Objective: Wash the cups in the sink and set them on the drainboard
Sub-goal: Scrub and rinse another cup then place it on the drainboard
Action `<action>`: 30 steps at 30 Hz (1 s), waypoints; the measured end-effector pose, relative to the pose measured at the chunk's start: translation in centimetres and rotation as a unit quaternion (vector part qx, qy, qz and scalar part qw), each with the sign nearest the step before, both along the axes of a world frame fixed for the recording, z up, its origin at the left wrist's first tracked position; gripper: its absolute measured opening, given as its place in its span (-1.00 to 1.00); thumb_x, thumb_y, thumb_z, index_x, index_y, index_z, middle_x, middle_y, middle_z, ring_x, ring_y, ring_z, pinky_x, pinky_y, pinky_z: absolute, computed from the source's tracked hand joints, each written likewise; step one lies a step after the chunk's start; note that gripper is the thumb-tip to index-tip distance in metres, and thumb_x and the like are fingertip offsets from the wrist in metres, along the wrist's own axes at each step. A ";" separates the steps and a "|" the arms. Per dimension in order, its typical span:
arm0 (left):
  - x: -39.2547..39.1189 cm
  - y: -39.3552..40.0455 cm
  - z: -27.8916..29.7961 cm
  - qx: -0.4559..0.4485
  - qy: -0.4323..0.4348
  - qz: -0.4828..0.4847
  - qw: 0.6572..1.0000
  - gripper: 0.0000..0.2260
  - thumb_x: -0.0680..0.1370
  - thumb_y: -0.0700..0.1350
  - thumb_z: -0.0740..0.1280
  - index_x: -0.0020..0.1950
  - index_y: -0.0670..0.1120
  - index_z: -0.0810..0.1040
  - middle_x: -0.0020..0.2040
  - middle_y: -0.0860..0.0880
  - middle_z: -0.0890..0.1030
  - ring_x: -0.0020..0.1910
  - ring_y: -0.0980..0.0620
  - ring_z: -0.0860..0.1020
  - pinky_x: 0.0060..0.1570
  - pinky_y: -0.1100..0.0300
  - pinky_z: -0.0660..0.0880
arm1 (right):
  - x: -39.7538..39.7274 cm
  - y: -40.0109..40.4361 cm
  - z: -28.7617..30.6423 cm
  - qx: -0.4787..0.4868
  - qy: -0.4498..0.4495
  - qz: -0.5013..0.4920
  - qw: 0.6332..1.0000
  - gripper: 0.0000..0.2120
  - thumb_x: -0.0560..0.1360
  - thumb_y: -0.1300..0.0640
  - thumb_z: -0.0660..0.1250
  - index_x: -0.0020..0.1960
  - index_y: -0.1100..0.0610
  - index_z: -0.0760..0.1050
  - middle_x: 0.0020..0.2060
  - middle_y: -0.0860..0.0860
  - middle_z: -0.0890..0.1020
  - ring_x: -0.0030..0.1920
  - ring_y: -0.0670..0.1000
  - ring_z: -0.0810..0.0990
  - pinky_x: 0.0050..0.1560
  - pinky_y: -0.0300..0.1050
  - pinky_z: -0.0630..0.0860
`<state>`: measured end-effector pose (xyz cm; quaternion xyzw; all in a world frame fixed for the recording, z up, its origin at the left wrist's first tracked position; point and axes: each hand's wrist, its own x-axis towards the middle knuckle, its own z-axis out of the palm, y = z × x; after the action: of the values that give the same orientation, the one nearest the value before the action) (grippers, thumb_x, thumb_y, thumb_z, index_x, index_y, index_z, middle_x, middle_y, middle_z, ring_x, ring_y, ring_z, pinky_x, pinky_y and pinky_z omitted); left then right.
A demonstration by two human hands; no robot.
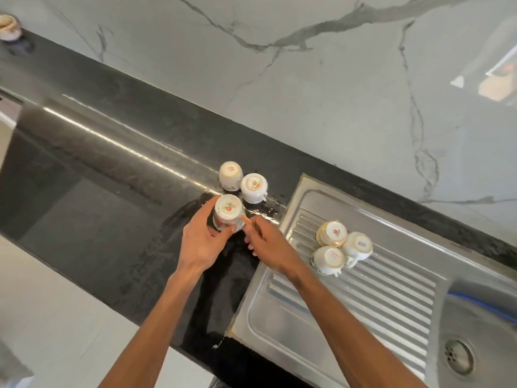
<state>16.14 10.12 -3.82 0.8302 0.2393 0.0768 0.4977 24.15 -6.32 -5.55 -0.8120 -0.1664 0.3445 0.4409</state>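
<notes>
From the head camera, six small white porcelain cups with gold trim and floral print all sit upside down, bases up. Three form a cluster on the ribbed stainless-steel drainboard [372,298]: one nearest the wall [331,233], one with its handle showing [358,245], one nearest the person [328,259]. Three more stand on the wet black stone worktop [112,197] just left of the drainboard: a far cup [230,175], a middle cup [254,187], and a near cup [227,212] bearing a red mark on its base. The left hand [200,242] curls round that near cup, gripping it. The right hand [268,242] has fingers extended, one fingertip touching the cup's side. The steel sink [475,340] lies at the right.
</notes>
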 end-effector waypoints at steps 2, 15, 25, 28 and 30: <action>-1.1 -2.9 0.7 0.000 0.008 -0.028 1.000 -0.37 0.46 0.03 0.60 0.50 0.19 0.48 0.20 0.21 0.66 -0.13 0.18 0.63 -0.01 0.34 0.59 | -1.4 -3.7 0.8 0.012 0.038 -0.026 0.999 -0.76 0.70 -0.14 0.16 0.06 0.00 0.48 -0.10 0.04 0.67 -0.14 0.06 0.64 -0.02 0.10 0.62; -1.2 -31.3 4.4 -0.006 0.023 -0.341 0.940 -0.53 0.44 0.29 0.52 0.32 0.29 0.56 0.03 0.34 0.63 -0.01 0.38 0.56 -0.11 0.44 0.45 | -13.2 -35.0 4.3 0.118 0.076 -0.284 0.949 -0.48 0.73 -0.22 0.05 -0.06 0.22 0.41 -0.26 0.06 0.56 -0.25 0.08 0.44 -0.21 -0.04 0.42; 2.3 -56.3 0.3 -0.223 0.147 -0.274 0.924 -0.91 0.63 -0.07 0.43 0.03 0.14 0.70 0.00 -0.03 0.74 -0.22 0.17 0.63 -0.21 0.27 0.51 | -10.7 -60.7 1.9 0.009 -0.034 -0.432 0.901 -0.59 0.75 -0.06 0.11 -0.18 0.09 0.48 -0.33 0.01 0.58 -0.36 -0.03 0.48 -0.27 -0.06 0.46; 3.7 -61.1 1.4 -0.245 0.150 -0.260 0.922 -0.93 0.65 -0.02 0.40 0.11 0.11 0.64 0.05 -0.04 0.74 -0.10 0.07 0.65 -0.15 0.24 0.53 | -6.0 -65.3 1.6 -0.041 -0.059 -0.411 0.909 -0.60 0.74 -0.11 0.09 -0.15 0.03 0.50 -0.27 -0.02 0.60 -0.30 -0.05 0.51 -0.14 0.05 0.50; 4.8 -62.7 2.0 -0.254 0.145 -0.240 0.925 -0.92 0.66 -0.02 0.39 0.14 0.08 0.63 0.04 -0.03 0.73 -0.07 0.06 0.64 -0.10 0.21 0.54 | -3.8 -66.5 1.8 -0.048 -0.077 -0.367 0.926 -0.63 0.74 -0.13 0.06 -0.10 0.00 0.48 -0.25 -0.06 0.57 -0.28 -0.09 0.49 -0.13 0.02 0.48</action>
<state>20.92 -52.61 -1.87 0.7103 0.1138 -0.2300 0.6555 20.33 -72.79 -3.71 -0.8606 0.1262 0.1029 0.4825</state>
